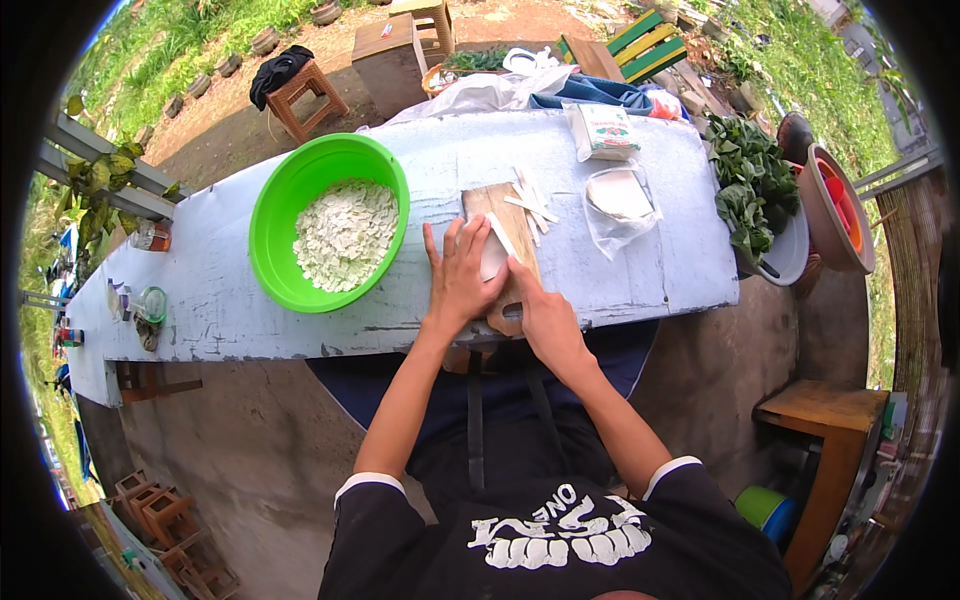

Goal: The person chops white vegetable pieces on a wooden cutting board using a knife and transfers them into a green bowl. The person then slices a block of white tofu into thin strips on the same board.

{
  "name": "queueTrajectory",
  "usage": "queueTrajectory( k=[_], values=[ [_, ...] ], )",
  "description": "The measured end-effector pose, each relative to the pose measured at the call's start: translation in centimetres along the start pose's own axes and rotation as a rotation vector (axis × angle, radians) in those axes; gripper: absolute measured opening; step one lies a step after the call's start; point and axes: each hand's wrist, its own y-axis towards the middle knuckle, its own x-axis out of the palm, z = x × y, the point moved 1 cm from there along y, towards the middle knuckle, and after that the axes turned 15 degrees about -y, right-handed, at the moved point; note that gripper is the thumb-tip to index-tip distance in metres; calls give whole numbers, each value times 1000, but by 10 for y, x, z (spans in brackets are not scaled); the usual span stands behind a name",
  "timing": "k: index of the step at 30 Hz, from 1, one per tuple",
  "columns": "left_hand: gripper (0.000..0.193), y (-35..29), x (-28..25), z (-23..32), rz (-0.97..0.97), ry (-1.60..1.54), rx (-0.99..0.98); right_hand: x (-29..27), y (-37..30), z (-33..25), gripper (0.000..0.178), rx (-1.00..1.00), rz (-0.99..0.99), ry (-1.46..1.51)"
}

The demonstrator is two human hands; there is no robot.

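A wooden cutting board lies near the table's front edge. On it, my left hand grips a white food slab, fingers spread over its left side. My right hand is closed on a knife, its index finger stretched along the narrow, bright blade at the slab's right edge. The knife's handle is hidden in my palm. Several cut white strips lie crossed at the board's right edge. To the left stands a green basin holding a heap of small white pieces.
Right of the board lie an open plastic bag with a white slab and a wrapped packet. Leafy greens and a brown basin sit past the table's right end. Jars stand far left; a stool is beyond the table.
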Motion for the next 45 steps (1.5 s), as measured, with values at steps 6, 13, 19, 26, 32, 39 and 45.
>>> queueTrajectory(
  k=[6,13,19,26,32,39,45],
  values=[
    [74,-2,0,-1,-12,12,-9,-2,-12,2,57,-6,16,-32],
    [73,-1,0,0,-16,7,-11,-2,-27,13,48,1,-3,85],
    [71,-1,0,0,-19,-32,-30,-1,-41,18,50,-17,63,108],
    [63,-8,-3,-17,111,-139,-90,-9,-14,19,47,-14,50,152],
    [56,-6,-6,-7,54,-150,-103,-15,13,26,45,36,120,181],
    [58,0,-9,-3,23,-186,-98,-8,16,-2,45,-35,79,171],
    [62,-2,-7,-8,14,-185,-93,-7,24,-7,43,-25,70,193]
  ],
)
